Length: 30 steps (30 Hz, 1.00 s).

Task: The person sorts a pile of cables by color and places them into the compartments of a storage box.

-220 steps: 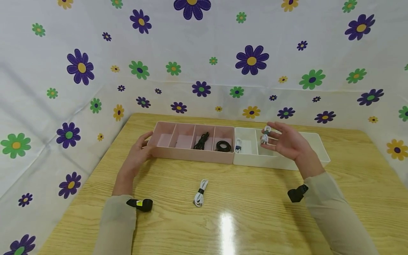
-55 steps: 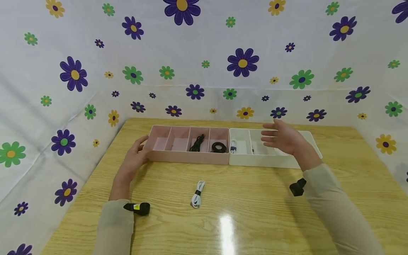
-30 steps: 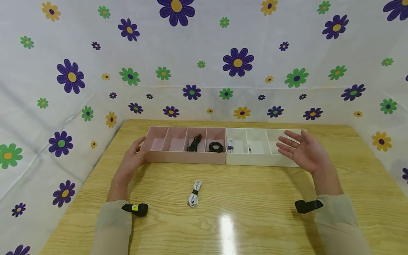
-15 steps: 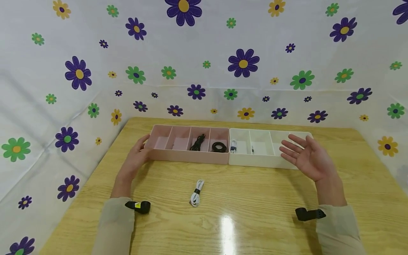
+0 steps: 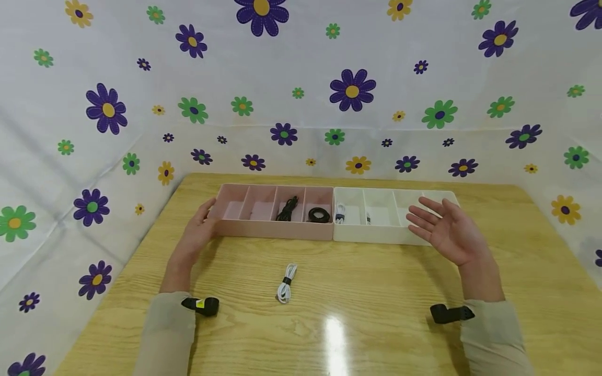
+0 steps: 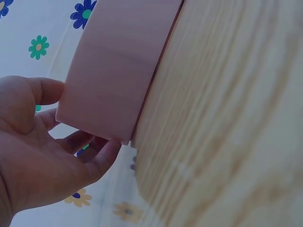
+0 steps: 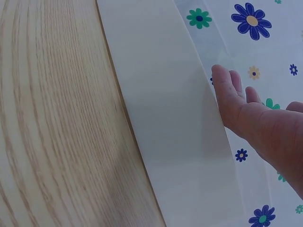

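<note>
My left hand (image 5: pixel 194 235) grips the left end of a pink divided box (image 5: pixel 273 230). In the left wrist view its thumb lies at the rim and its fingers curl round the end wall (image 6: pixel 94 135). Above the right part of a white divided box (image 5: pixel 376 234), my right hand (image 5: pixel 451 235) is held with fingers spread, palm showing, nothing in it. The right wrist view has that hand (image 7: pixel 255 123) at the white box's upper edge. A white cable with a dark band (image 5: pixel 340 213) lies in the leftmost white compartment; another white cable (image 5: pixel 368 219), mostly hidden, is in the second.
The boxes stand end to end along the back of the wooden table (image 5: pixel 376 324). Pink compartments hold a bundled black cable (image 5: pixel 288 209) and a round black coil (image 5: pixel 319 215). A white cable bundle (image 5: pixel 286 283) with a black tie lies in front. Flowered cloth (image 5: pixel 301 62) hangs behind.
Earlier my right hand held a white cable above the white box; that cable now lies in the second compartment. The emptied hand has moved right and turned its palm up. My left hand stays put.
</note>
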Available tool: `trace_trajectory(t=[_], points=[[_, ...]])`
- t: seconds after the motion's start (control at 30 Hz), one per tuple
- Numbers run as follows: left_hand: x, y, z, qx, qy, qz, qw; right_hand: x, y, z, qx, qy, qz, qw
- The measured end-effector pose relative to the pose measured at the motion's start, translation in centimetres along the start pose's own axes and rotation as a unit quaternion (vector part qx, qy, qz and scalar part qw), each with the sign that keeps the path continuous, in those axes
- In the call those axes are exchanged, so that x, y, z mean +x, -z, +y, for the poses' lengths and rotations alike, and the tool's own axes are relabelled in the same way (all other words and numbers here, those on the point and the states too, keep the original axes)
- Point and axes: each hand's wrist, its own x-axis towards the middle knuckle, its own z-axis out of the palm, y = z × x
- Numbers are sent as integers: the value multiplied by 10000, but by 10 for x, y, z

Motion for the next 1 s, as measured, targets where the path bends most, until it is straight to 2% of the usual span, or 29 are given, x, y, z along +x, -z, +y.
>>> trace_trajectory(t=[0.3,0.47,0.6,0.77,1.0], points=[[-1,-3,1,10,-23,96,10000,1,-1,0,-134,-20,276,9995],[0,-2,1,59,-19,66,10000,2,-3,0,-197,0,249,9995],[1,0,2,208,-45,61,9998,2,-5,-1,-260,14,257,9993],[4,0,7,570,-51,232,9981,6,-10,-4,-595,40,278,9978],[3,-3,6,647,4,253,9976,6,-12,3,-869,-3,489,9950]])
